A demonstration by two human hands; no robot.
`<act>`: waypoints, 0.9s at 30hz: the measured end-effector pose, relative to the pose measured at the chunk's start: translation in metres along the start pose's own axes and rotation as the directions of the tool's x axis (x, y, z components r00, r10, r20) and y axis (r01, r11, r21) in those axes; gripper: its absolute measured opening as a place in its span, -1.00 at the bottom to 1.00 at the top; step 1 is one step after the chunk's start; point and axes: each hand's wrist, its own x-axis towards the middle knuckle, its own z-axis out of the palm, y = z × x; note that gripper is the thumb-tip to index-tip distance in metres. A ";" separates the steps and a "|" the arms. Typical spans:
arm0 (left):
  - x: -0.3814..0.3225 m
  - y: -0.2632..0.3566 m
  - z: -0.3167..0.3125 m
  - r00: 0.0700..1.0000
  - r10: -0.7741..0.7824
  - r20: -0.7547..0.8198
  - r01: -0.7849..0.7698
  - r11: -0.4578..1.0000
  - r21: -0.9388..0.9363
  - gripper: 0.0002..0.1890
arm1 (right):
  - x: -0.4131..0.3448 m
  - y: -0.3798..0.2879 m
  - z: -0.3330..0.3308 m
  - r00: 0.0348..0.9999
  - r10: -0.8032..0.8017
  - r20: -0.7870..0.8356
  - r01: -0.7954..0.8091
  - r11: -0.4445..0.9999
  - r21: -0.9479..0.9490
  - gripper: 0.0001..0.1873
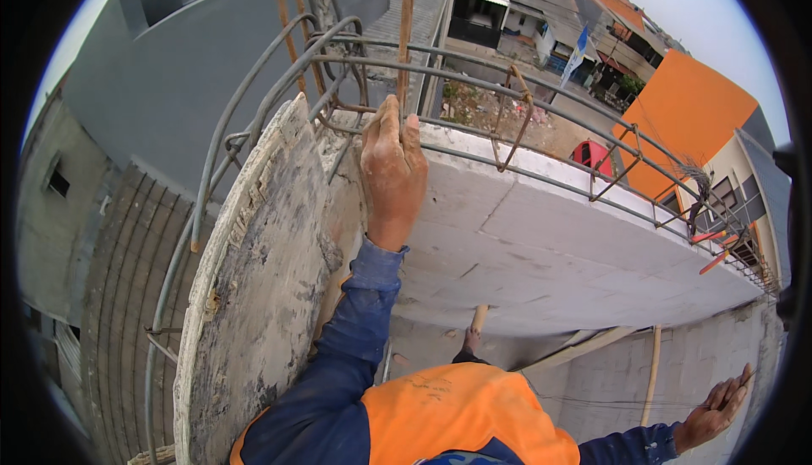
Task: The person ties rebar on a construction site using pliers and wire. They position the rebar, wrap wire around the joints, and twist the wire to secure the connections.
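My left hand [394, 173] is at the top corner of a light block wall [507, 237], its fingers and thumb around the foot of an upright rusty rebar [406, 27]. Close to its left side leans a rough, mortar-stained board [260, 300] with a frayed edge. Horizontal rebars with bent stirrups [514, 116] run along the wall top beside the hand. Out at the lower right, my right hand [713, 411] is half closed on thin tie wires [609, 401], which trail back toward my body. What its palm covers is hidden.
Bent bar ends [279, 84] jut out at the upper left. A foot [472, 340] rests by a bamboo pole [480, 318] below me; another bamboo pole [652, 370] stands right. Beyond the wall, far below, are a red car [591, 157], rubble ground [488, 113] and houses.
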 end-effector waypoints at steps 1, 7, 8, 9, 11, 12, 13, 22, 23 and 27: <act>0.003 -0.002 0.003 0.997 -0.030 0.066 0.031 0.999 -0.012 -0.50 | -0.008 0.003 0.017 0.967 0.066 0.247 -0.090 0.992 0.087 -0.56; 0.025 -0.011 -0.005 0.969 -0.047 0.244 0.059 0.997 -0.045 -0.63 | -0.101 0.030 0.145 0.693 -0.041 0.720 -0.122 0.977 0.174 -0.74; 0.027 -0.012 -0.009 0.955 -0.066 0.288 0.070 0.998 -0.003 -0.63 | -0.122 0.025 0.164 0.690 0.024 0.724 -0.068 0.997 0.032 -0.77; 0.029 -0.013 -0.012 0.940 -0.088 0.331 0.080 0.996 0.038 -0.64 | -0.137 0.018 0.182 0.636 -0.092 0.766 0.078 0.995 0.054 -0.78; 0.028 -0.013 -0.016 0.930 -0.077 0.361 0.040 0.993 0.108 -0.64 | -0.164 0.003 0.219 0.516 -0.219 0.828 0.213 0.969 0.124 -0.82; 0.026 -0.013 -0.017 0.936 -0.039 0.351 -0.011 0.990 0.139 -0.64 | -0.178 -0.003 0.237 0.483 -0.301 0.822 0.204 0.952 0.229 -0.84; 0.022 -0.013 -0.017 0.941 0.010 0.338 -0.071 0.983 0.169 -0.64 | -0.189 -0.011 0.247 0.439 -0.262 0.860 0.151 0.965 0.217 -0.87; -0.025 -0.018 -0.012 0.997 0.078 -0.020 -0.075 0.988 0.138 -0.66 | -0.271 -0.017 0.331 0.416 -0.354 0.838 0.121 0.934 0.335 -0.94; -0.030 -0.017 -0.014 1.000 0.004 -0.005 -0.004 0.995 0.096 -0.67 | -0.277 -0.016 0.335 0.407 -0.339 0.848 0.105 0.940 0.325 -0.94; -0.037 -0.008 -0.018 0.946 -0.319 0.054 0.324 0.933 -0.155 -0.70 | -0.289 -0.018 0.347 0.381 -0.351 0.856 0.045 0.931 0.361 -0.91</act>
